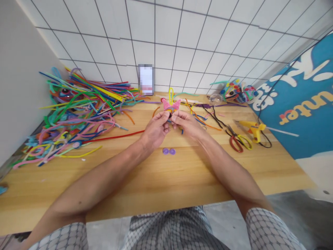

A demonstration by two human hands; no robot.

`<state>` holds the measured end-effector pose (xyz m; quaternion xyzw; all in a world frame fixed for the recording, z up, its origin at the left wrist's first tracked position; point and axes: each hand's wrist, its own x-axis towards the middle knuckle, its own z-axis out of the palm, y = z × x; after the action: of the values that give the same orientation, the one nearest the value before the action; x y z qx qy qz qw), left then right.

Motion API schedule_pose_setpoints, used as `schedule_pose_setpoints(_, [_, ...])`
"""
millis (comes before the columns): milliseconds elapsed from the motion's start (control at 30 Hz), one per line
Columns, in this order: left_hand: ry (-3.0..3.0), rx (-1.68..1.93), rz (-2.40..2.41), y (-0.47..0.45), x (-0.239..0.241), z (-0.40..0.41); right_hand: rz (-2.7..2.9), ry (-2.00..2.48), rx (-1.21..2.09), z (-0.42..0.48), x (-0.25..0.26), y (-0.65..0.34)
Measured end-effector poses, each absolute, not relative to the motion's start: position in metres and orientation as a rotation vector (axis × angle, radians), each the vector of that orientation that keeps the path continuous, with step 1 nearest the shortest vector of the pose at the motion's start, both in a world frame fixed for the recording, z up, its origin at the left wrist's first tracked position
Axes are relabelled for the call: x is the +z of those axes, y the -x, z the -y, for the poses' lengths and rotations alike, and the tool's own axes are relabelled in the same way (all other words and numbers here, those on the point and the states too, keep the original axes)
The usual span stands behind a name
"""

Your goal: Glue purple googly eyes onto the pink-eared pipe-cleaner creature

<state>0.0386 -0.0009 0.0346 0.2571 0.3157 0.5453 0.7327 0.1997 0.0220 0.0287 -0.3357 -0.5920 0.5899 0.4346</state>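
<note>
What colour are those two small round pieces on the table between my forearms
Purple; the round pieces show best in the head view.

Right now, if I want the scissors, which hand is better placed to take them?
The right hand, likely: the scissors lie on its side, farther from the left hand. Both hold the pink piece, so the left would have to keep it alone.

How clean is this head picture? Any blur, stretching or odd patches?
Head view: lines on the tiled wall fan outward, as through a wide lens; the phone is pixelated; fine detail is soft on the pink piece in the left hand and right hand; shadows on the table look faint.
</note>
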Motion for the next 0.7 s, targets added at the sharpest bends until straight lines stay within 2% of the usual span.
schedule_pose_setpoints(333, [-0.989,1.143,-0.697,-0.022,0.024,-0.021,1.528,0.88,1.499,-0.029,0.038,-0.217])
schedule_pose_setpoints(567, [-0.666,1.192,-0.7,-0.037,0.03,-0.003,1.554,0.856,1.404,-0.023,0.024,-0.2])
schedule_pose_setpoints(700, [-0.593,1.195,-0.654,-0.041,0.033,0.002,1.502,0.838,1.46,-0.023,0.026,-0.2])
